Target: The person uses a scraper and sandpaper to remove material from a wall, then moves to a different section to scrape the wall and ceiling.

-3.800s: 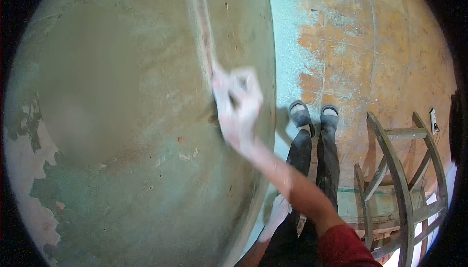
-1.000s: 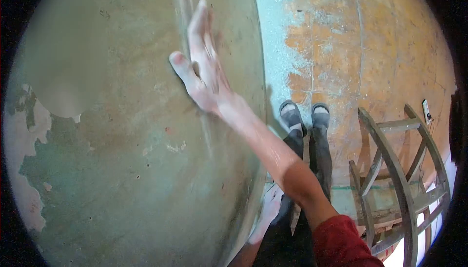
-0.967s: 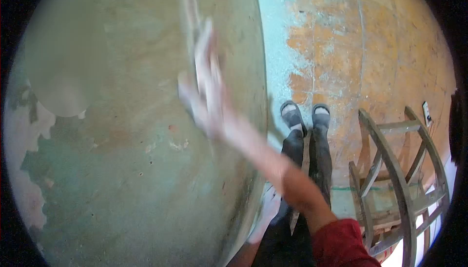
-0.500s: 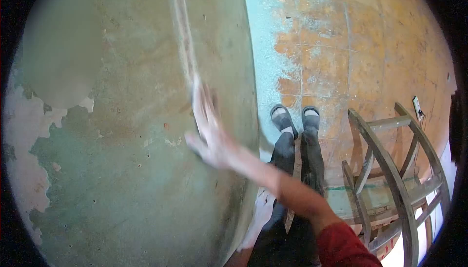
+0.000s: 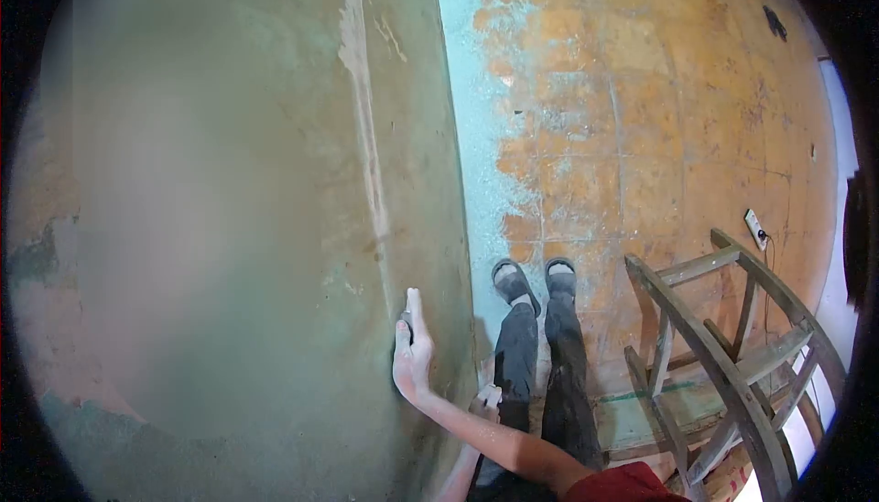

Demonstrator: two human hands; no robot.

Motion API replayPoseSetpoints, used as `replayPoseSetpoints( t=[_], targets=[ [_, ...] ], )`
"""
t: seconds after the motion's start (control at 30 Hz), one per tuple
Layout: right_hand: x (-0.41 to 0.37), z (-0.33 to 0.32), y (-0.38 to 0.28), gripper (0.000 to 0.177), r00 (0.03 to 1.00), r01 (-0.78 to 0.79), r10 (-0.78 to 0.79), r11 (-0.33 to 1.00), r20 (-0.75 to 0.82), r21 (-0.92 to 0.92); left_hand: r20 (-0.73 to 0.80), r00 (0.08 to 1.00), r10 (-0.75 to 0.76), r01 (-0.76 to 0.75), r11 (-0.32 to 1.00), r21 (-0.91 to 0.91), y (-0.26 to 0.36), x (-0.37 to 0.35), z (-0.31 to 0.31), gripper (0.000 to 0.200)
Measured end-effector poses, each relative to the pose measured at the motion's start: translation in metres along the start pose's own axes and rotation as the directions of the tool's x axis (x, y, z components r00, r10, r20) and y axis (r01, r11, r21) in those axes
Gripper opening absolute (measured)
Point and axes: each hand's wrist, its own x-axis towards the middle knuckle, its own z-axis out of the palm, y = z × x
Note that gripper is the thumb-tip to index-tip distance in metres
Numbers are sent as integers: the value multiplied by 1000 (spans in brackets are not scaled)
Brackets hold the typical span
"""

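My right hand is at the greenish wall, by the lower end of a long pale strip that runs up it. Its fingers are stretched out, dusted white, and the hand shows nearly edge-on. A small grey patch lies between thumb and fingers; I cannot tell whether it is an object or shadow. Lower down, close to my trouser leg, my left hand is closed around a small whitish piece, partly covered by the fingers.
A wooden ladder-like stand is on the right. Beyond it, a white power strip with a cord lies on the orange tiled floor. Pale dust lines the wall's foot. My feet in dark sandals stand beside the wall.
My right hand has slid down along the pale strip toward me, with its fingers less spread. The view has shifted, so feet and stand appear lower. My left hand stays low near my legs.
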Motion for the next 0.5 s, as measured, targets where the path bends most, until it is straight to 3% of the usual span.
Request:
replayPoseSetpoints(
  t=[0.07,0.1,0.13,0.23,0.33,0.4,0.47,0.5],
  targets=[
    [-5,2,6,57,982,-59,105,960,-158,273,17,999,-49,49,999,-19,-2,0,0,24],
    [-10,-3,5,61,977,-59,107,967,-185,247,23,997,-74,75,997,-26,-2,0,-1,24],
    [-16,-11,3,61,978,-57,103,969,-183,241,31,995,-100,101,994,-33,-1,0,-1,24],
    [-26,-49,-30,61,960,-142,239,862,-144,487,71,985,-159,163,985,-64,-1,-1,-2,24],
    [-32,-102,-43,60,946,-182,281,873,-160,453,107,974,-199,209,973,-96,2,-3,-4,24],
    [-39,-141,-62,57,951,-236,281,930,-130,282,129,971,-200,214,970,-111,17,-6,-4,25],
    [-48,-171,-63,47,943,-243,258,966,-209,93,95,977,-193,215,904,-369,64,-13,-2,31],
    [-54,-182,-66,43,952,-219,231,972,-201,83,157,971,-183,227,910,-346,87,-17,-8,33]
  ],
)
